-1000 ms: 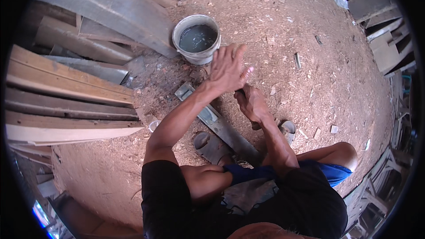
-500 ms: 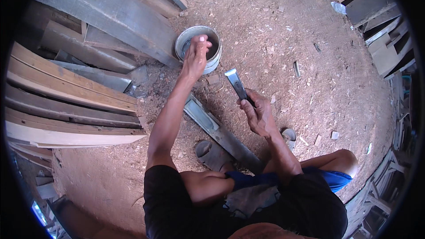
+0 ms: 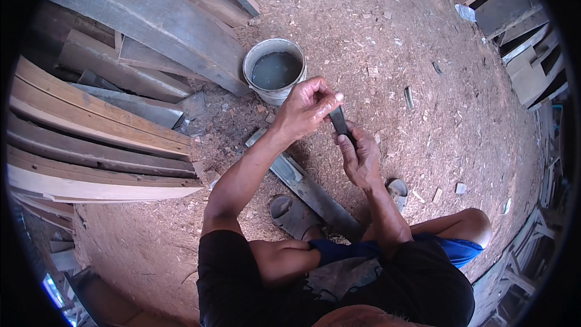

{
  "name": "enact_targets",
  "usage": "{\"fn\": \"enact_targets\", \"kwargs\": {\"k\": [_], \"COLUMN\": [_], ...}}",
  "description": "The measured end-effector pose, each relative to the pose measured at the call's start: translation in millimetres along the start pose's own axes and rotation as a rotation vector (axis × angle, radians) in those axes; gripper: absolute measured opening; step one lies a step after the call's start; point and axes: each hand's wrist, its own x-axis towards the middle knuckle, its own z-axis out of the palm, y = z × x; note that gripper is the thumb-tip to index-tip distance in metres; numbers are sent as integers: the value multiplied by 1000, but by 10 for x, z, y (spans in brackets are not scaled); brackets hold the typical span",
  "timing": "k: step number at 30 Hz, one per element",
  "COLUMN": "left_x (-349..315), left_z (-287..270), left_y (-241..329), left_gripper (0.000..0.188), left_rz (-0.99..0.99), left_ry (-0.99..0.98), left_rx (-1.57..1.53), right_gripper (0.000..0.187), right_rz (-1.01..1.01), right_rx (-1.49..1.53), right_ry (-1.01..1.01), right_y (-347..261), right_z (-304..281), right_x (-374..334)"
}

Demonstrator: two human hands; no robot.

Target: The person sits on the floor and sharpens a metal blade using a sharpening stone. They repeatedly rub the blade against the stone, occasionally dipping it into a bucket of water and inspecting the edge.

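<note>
A flat, dark steel plane blade (image 3: pixel 340 122) is gripped at its lower part by my right hand (image 3: pixel 363 160), with the thumb along it. My left hand (image 3: pixel 307 109), wet and with curled fingers, closes over the blade's upper end and hides its edge. Just beyond my left hand stands a round pale bucket (image 3: pixel 250 79) of murky grey water. Below my hands a sharpening stone (image 3: pixel 287 168) lies on a dark wooden plank (image 3: pixel 324 203) that slopes from between my feet toward the bucket.
Long boards (image 3: pixel 145 18) and stacked timber (image 3: pixel 97 133) crowd the left side. More wood pieces (image 3: pixel 526 75) lean at the far right. Shavings and small offcuts (image 3: pixel 409 98) litter the dirt floor. My sandalled foot (image 3: pixel 295 215) is beside the plank.
My left hand has come out of the bucket, back and to the right, onto the blade's end. My right hand has shifted slightly right and holds the blade still.
</note>
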Motion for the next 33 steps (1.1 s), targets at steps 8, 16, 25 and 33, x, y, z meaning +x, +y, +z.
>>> {"fn": "enact_targets", "kwargs": {"k": [8, 16, 25, 33], "left_x": [-53, -156, -163, -157], "left_z": [-50, 23, -7, -64], "left_y": [41, 27, 14, -85], "left_gripper": [30, 53, 45, 46], "left_rz": [83, 175, 194, 205], "left_ry": [-124, -172, -190, -192], "left_rx": [-308, -272, -192, -211], "right_gripper": [28, 39, 39, 38], "right_rz": [176, 139, 167, 148], "right_rx": [531, 734, 775, 703], "right_ry": [-55, -180, -163, -164], "right_y": [-28, -198, -215, -240], "right_z": [-3, -2, 34, 21], "right_x": [-69, -89, -110, -103]}}
